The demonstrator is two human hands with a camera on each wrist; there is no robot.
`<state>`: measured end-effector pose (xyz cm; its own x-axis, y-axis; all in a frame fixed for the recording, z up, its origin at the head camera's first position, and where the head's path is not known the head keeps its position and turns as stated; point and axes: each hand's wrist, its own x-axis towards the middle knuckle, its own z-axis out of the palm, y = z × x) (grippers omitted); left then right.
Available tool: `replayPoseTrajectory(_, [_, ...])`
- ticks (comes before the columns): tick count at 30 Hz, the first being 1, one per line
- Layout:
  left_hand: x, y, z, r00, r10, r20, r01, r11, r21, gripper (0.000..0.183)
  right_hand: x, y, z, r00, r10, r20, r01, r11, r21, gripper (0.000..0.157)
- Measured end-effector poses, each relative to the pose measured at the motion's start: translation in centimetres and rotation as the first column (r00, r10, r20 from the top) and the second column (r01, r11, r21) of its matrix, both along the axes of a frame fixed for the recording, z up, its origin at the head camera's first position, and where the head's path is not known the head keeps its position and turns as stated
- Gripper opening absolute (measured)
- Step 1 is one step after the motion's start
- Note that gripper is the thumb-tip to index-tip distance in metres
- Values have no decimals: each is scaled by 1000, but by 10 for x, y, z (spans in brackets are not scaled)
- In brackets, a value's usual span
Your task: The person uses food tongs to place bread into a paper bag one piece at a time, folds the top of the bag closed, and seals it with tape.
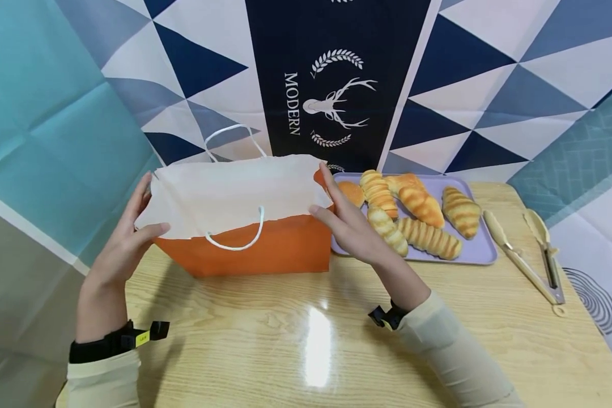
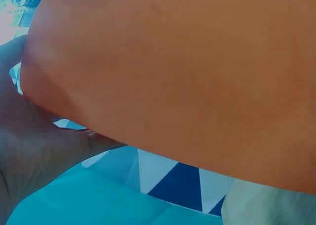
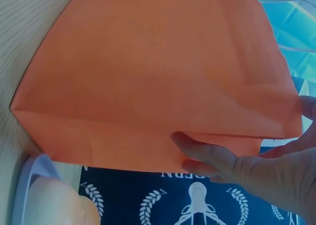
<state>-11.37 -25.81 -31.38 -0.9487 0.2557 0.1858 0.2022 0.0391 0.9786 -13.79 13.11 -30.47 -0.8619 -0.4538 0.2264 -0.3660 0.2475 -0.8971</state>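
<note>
An orange paper bag with a white inside and two white cord handles stands on the table, its mouth spread wide. At its left end, my left hand grips the rim, thumb over the front corner and fingers along the outer side. My right hand holds the opposite end, thumb at the front rim and a finger stretched along the side. The left wrist view is mostly filled by the bag's orange side. In the right wrist view, fingertips press against the creased side panel.
Right of the bag lies a lilac tray bearing several bread pieces, partly behind my right forearm. Farther right, cream-coloured tongs rest on the wooden table. A patterned cloth hangs behind.
</note>
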Motion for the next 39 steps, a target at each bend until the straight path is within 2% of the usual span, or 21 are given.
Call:
replayPoseTrajectory(6, [-6, 2, 0, 1000, 18, -14, -18, 1000, -14, 75, -11, 14, -18, 1000, -18, -23, 19, 999, 36, 71])
replayPoseTrajectory(11, [-7, 1, 1, 1000, 17, -10, -17, 999, -34, 74, -10, 39, -19, 993, -93, -72, 98, 994, 57, 64])
replayPoseTrajectory(14, [-7, 2, 2, 1000, 12, -6, -12, 1000, -19, 75, -12, 64, -18, 974, -170, -148, 180, 982, 55, 61])
replayPoseTrajectory(17, [-8, 2, 1, 1000, -3, -7, 3, 1000, 3, 77, -16, 97, -19, 940, -258, -222, 283, 955, 86, 60])
replayPoseTrajectory(22, [-8, 2, -1, 1000, -15, -16, 16, 1000, 24, 78, -24, 162, -30, 867, -376, -325, 457, 861, 222, 57])
replayPoseTrajectory(26, [-5, 1, -3, 1000, -22, -18, 23, 999, 49, 78, -29, 220, -49, 822, -460, -335, 556, 777, 296, 54])
replayPoseTrajectory(28, [-3, 1, -4, 999, -28, -21, 29, 998, 61, 79, -30, 247, -61, 801, -499, -331, 596, 718, 359, 56])
replayPoseTrajectory(33, [-1, 1, -7, 999, -31, -27, 32, 997, 64, 79, -26, 303, -88, 761, -571, -307, 633, 551, 543, 73])
replayPoseTrajectory(35, [-2, 1, -7, 999, -38, -33, 41, 997, 69, 80, -22, 319, -97, 748, -599, -286, 630, 505, 590, 81])
replayPoseTrajectory(39, [-4, 3, -7, 997, -60, -53, 65, 994, 92, 80, -11, 344, -111, 711, -662, -238, 620, 431, 655, 96])
